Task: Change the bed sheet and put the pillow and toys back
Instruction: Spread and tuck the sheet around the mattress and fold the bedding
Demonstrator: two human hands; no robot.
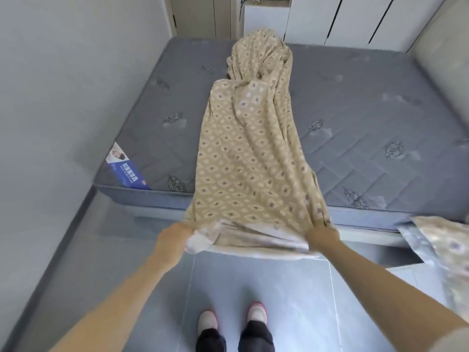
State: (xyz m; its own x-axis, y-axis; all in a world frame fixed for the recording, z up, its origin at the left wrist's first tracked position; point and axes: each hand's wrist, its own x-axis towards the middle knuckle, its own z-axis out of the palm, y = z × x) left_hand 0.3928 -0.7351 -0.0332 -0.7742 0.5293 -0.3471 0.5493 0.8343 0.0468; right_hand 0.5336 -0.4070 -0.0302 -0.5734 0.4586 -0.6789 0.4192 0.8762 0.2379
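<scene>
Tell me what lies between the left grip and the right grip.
In the head view, only the near edge of the tan patterned sheet: the left grip and right grip each hold one end.

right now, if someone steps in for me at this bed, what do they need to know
Left hand grips one near corner of the sheet; right hand grips the other.
The sheet lies bunched in a narrow strip down the middle of the mattress, not spread.
Another patterned cloth lies at the right, by the foot of the bed.
Done: mattress is bare.
Left: spread and tuck the sheet, then put back the pillow and toys, none in view.
</scene>
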